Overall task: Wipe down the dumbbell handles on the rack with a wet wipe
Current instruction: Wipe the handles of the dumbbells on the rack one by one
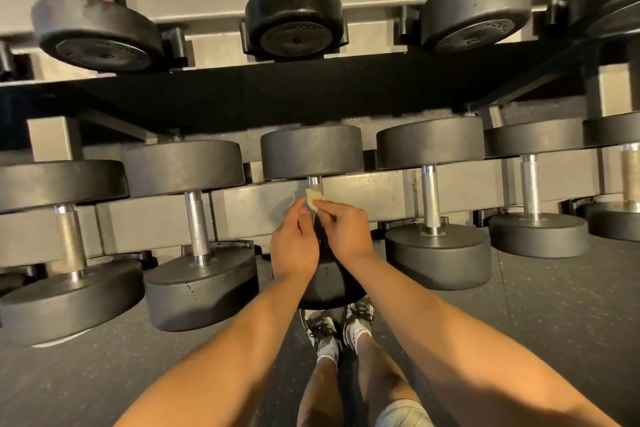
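On the lower rack tier (381,191), your left hand (294,243) and right hand (346,232) pinch a small crumpled pale wet wipe (313,199) with curled fingers against the knurled steel handle (315,182) of the middle black round-headed dumbbell (311,151).

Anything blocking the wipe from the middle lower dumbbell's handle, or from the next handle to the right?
Nothing visible. The left hand and right hand hold the wet wipe right on that handle; the neighbouring handle to the right is bare and unobstructed.
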A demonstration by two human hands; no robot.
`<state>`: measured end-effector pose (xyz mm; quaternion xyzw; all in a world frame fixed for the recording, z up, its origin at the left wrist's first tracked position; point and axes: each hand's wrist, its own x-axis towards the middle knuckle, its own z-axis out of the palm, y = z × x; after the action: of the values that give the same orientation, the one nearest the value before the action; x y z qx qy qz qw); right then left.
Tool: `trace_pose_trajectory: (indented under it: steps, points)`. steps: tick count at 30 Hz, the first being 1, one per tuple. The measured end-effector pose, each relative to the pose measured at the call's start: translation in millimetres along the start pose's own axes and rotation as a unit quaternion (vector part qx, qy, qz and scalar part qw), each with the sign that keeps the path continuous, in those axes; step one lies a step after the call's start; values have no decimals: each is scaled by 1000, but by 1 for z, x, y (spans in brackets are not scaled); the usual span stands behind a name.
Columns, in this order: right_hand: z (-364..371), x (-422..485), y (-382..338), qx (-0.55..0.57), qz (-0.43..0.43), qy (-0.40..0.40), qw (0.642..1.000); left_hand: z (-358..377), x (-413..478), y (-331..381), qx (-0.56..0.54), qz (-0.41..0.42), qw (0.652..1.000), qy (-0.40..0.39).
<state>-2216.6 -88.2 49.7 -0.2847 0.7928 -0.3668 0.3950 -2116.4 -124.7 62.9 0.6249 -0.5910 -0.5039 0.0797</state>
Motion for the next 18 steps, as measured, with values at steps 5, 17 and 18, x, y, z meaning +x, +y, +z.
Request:
trace_pose_trajectory:
  steps: [5,17,18]
  points:
    - [2,20,-13,-6,-24,15,1000,1,1,0,8,-8,1000,-1]
    - [-5,13,-17,16,0,1,1000,0,2,2,22,-7,1000,-1]
    - [-3,18,-20,13,-6,6,1000,1,2,2,21,-9,1000,2]
